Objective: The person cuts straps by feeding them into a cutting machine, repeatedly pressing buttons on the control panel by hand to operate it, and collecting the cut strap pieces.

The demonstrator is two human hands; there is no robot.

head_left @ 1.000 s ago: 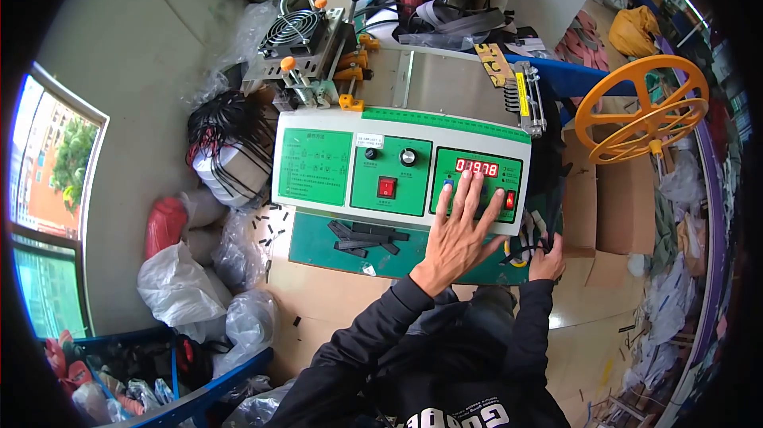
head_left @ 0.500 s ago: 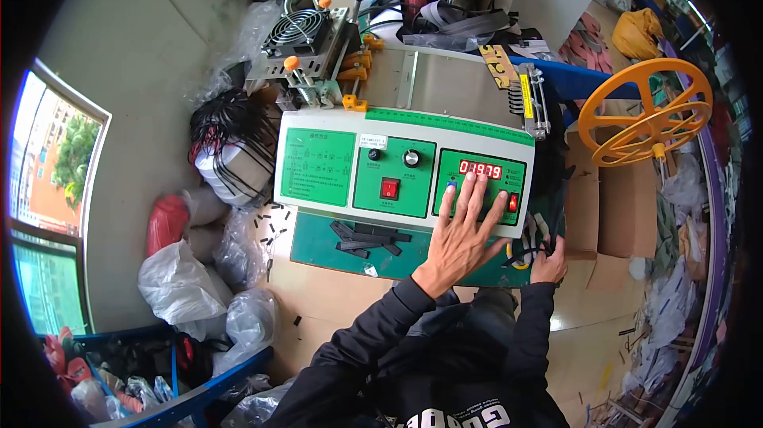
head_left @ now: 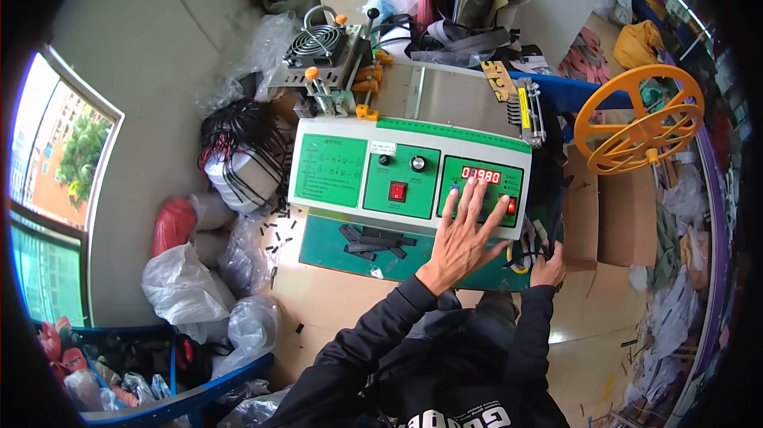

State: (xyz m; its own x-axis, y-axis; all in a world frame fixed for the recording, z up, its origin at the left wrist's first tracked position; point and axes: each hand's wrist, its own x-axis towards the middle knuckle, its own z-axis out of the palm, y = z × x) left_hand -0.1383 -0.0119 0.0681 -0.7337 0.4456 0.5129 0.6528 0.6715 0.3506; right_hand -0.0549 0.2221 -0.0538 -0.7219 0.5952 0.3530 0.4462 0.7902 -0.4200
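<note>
My left hand (head_left: 462,249) lies with its fingers spread on the green control panel (head_left: 447,201) of a white-and-green machine (head_left: 318,209), fingertips just below the red digital display (head_left: 482,175) reading 01980. My right hand (head_left: 547,266) is closed at the machine's right end, fingers pinched on a thin black cord (head_left: 545,251); its far end is hidden. Beside that hand lies a tool with yellow handles (head_left: 518,261), partly covered. Several short black strips (head_left: 373,241) rest on the green tabletop (head_left: 326,253) in front of the machine.
An orange reel (head_left: 640,118) stands at the right above an open cardboard box (head_left: 624,225). A fan unit with orange knobs (head_left: 318,42) sits at the machine's back left. Bundled black cords (head_left: 238,130) and plastic bags (head_left: 187,285) lie at the left.
The display has gone from 01979 to 01980. The view has shifted slightly, so the machine appears a little lower and to the right. Both hands keep nearly the same places.
</note>
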